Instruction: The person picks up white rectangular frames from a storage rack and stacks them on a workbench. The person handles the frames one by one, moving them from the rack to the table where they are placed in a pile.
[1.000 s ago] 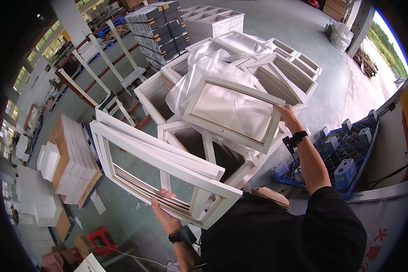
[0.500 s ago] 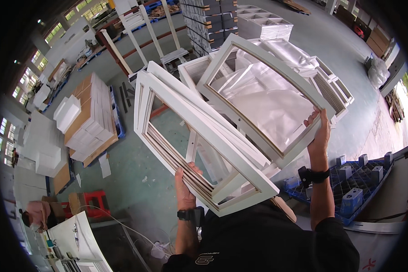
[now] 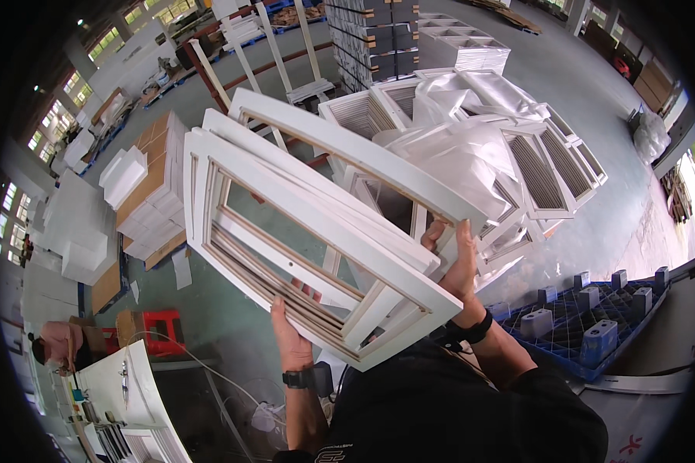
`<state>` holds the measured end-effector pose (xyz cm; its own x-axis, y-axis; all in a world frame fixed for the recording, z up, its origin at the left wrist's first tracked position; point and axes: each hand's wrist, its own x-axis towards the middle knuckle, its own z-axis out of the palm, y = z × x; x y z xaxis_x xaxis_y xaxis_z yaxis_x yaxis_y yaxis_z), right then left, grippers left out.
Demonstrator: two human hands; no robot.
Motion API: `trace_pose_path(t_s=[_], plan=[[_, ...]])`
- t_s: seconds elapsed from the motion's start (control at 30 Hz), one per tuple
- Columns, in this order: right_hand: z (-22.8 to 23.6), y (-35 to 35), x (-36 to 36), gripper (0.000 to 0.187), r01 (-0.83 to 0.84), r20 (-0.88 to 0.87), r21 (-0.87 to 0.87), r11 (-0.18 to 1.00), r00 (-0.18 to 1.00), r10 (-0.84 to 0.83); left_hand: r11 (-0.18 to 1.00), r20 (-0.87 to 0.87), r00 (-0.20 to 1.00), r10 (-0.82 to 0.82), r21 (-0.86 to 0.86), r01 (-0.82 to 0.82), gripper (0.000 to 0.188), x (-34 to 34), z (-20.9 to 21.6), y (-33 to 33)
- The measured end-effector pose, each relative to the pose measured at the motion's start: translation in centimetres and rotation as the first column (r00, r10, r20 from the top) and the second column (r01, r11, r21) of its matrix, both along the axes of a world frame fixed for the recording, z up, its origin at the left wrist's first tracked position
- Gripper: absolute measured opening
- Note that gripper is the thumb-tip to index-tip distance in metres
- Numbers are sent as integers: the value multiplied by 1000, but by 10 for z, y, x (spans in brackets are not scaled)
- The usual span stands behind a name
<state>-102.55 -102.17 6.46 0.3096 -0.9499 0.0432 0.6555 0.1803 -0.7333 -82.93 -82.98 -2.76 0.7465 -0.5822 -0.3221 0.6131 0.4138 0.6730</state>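
Note:
Several white rectangular frames with open centres make up a stack (image 3: 324,212), tilted in front of me. My left hand (image 3: 292,341) is closed around the stack's lower long edge, its thumb on the near side. Behind the stack stands one more white frame (image 3: 347,147), close to it and partly covered by it. My right hand (image 3: 462,262) grips that frame at its right end, beside the stack's right corner. A brownish strip lines the inner edge of the frames.
Beyond lies a large pile of white frames (image 3: 544,174) partly under translucent sheeting (image 3: 455,154). A blue plastic pallet (image 3: 571,309) is at the right. Boxes (image 3: 150,197) stand at the left, with a red stool (image 3: 162,332) nearer. A person (image 3: 58,343) is at the lower left.
My right hand has brought the single frame left and nearer, from over the pile to just behind the stack. The stack in my left hand has shifted left.

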Motion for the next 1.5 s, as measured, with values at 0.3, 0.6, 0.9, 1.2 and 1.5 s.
trace_pose_path(t_s=[0.3,0.6,0.9,1.2,1.5], plan=[[-27,37,28,44,-450,218,140,882,883,416,989,168,975,146,9,-150,58,-39,37,57],[-43,75,76,57,-599,102,158,785,801,590,974,158,961,227,-51,-222,58,-19,32,102],[-38,38,72,85,-508,-132,-413,756,855,502,992,70,989,126,-39,-124,61,26,19,121],[-30,-186,-118,66,158,465,262,952,844,-268,989,41,999,33,-144,-26,62,56,8,144],[31,26,29,52,-559,-957,-66,827,-199,-211,992,97,995,40,-121,-28,56,132,9,200]])
